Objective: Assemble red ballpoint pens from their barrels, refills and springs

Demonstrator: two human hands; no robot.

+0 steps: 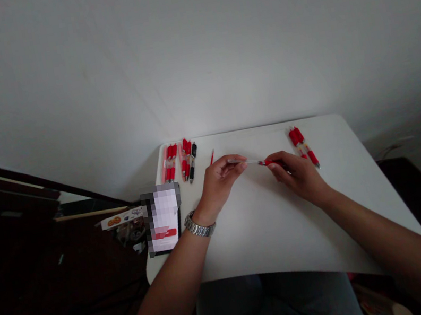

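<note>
Above the middle of the white table, a pen (254, 161) spans the space between my two hands. My left hand (221, 176), with a metal watch (200, 225) on its wrist, pinches the clear and silver end. The red part is in the closed fingers of my right hand (297, 171). I cannot tell whether the pen is in one piece or in separate parts. Just behind my left hand lies a thin red piece (212, 155), its lower end hidden by the hand.
Several red pens (170, 164) lie at the table's back left, with a black pen (192, 163) beside them. More red pens (302, 145) lie at the back right. A phone (166, 216) with a lit screen rests at the left edge. The wall (242, 55) stands behind the table (264, 234).
</note>
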